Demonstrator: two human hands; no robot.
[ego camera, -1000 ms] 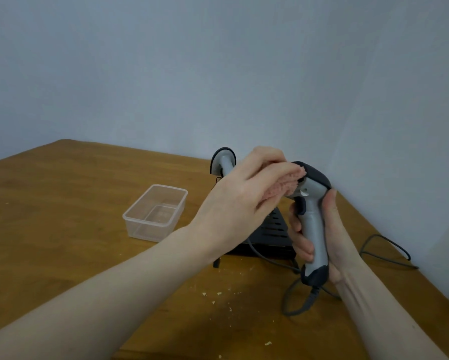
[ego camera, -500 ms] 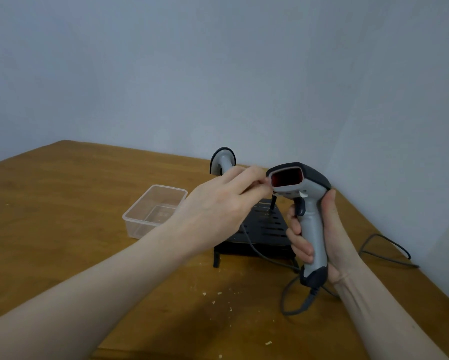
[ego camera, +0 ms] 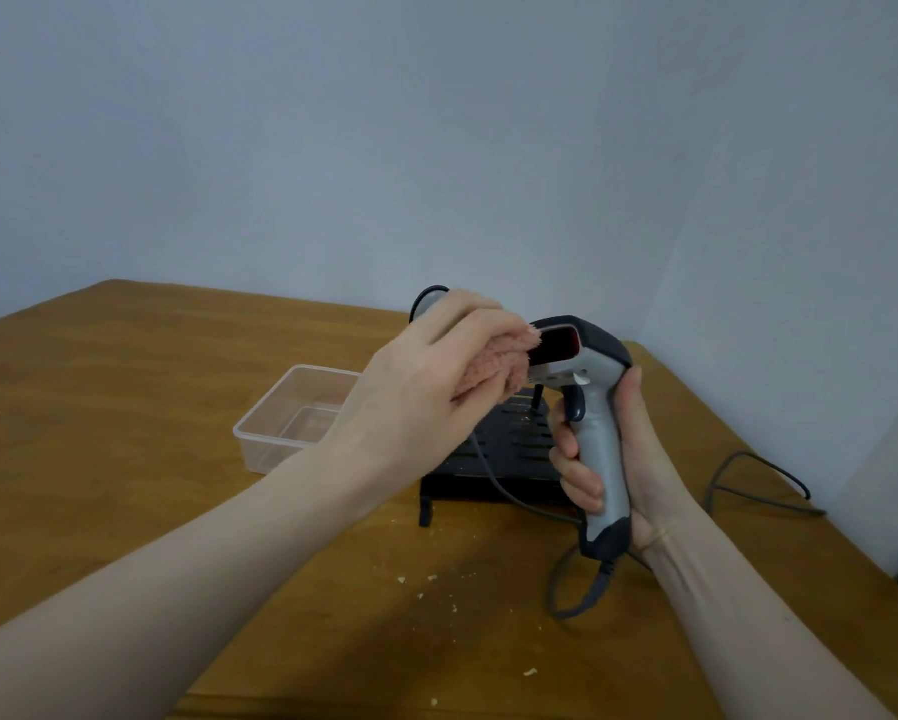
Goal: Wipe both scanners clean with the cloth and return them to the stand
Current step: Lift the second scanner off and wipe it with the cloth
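My right hand (ego camera: 629,459) grips the handle of a grey and black scanner (ego camera: 590,387) and holds it upright above the table, red window facing left. My left hand (ego camera: 426,387) is closed on a pink fluffy cloth (ego camera: 499,363) pressed against the left edge of that window. Behind my left hand, the head of a second grey scanner (ego camera: 429,298) pokes up over the black slotted stand (ego camera: 514,449). Most of that scanner is hidden by my hand.
A clear plastic tub (ego camera: 293,418) sits on the wooden table (ego camera: 125,407) left of the stand. Dark cables (ego camera: 748,485) trail from the scanners across the right side. Crumbs (ego camera: 436,589) lie on the table in front of the stand. A wall corner stands close behind.
Half a second ago my left hand sat lower and left of the scanner window with the cloth hidden. Now it has risen back to the window with the cloth showing. The scanner has stayed put.
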